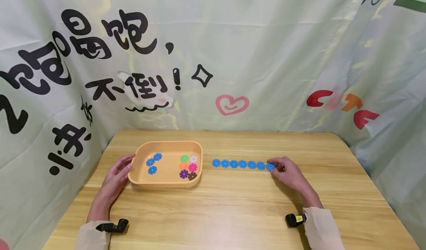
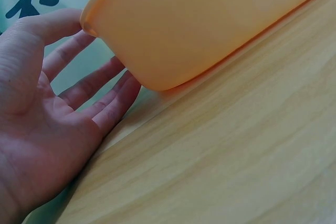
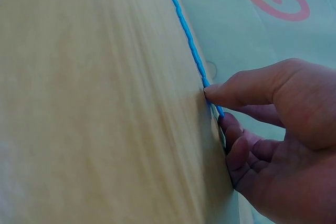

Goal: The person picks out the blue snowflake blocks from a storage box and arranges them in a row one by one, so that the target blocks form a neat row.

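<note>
A row of several blue snowflake-shaped discs [image 1: 243, 164] lies joined edge to edge on the table. At its right end my right hand [image 1: 291, 174] pinches the last blue snowflake disc [image 1: 270, 166] between thumb and fingers. In the right wrist view the row [image 3: 190, 40] appears edge-on as a thin blue strip. My left hand [image 1: 114, 178] touches the left end of an orange tray [image 1: 166, 185]. The left wrist view shows its fairly straight fingers [image 2: 89, 85] against the tray's outer wall [image 2: 157, 40].
Inside the tray are three blue discs [image 1: 152, 162] at the left. A cluster of green, white, orange, pink, purple and brown discs [image 1: 184, 165] sits at its right. A printed curtain [image 1: 273, 65] hangs behind the wooden table [image 1: 213, 213].
</note>
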